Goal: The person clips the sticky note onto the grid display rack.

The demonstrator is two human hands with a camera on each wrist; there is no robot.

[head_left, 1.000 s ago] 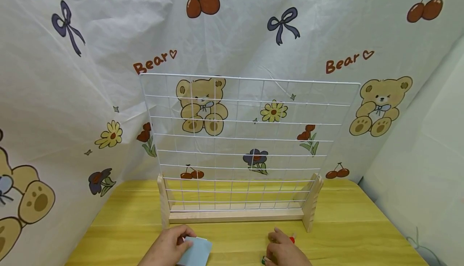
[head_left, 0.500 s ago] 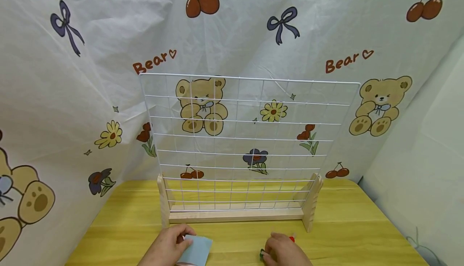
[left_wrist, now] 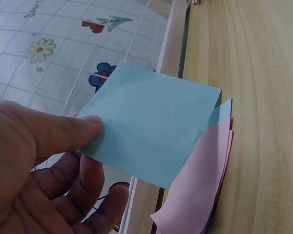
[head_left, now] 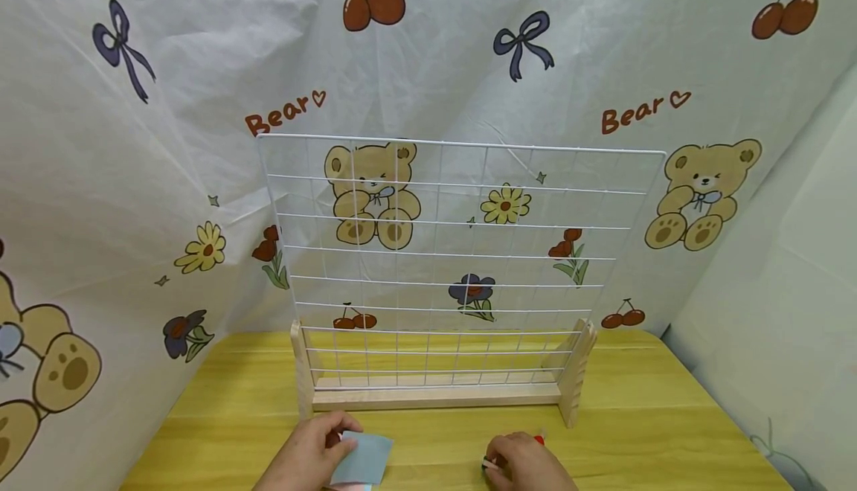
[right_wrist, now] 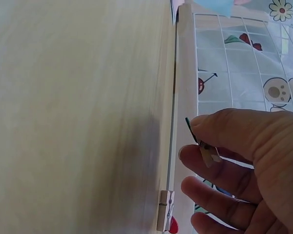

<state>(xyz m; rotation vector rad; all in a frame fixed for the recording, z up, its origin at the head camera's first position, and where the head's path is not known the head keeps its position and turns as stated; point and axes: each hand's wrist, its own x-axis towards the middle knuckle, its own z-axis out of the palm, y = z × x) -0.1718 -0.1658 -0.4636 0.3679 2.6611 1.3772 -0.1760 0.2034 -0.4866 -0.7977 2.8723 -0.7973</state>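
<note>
This is a cloth-screened work corner, with bear-print fabric [head_left: 442, 82] behind a wood-grain tabletop [head_left: 649, 416].

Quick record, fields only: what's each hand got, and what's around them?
Left hand: pinches blue sheet
Pink sheet: beneath blue sheet; whether gripped, unclear
Right hand: pinches small object, green and wood-coloured, probably a clip
Wooden clip: has red part, on table near right hand
Wire grid: in wooden stand, beyond both hands
</note>
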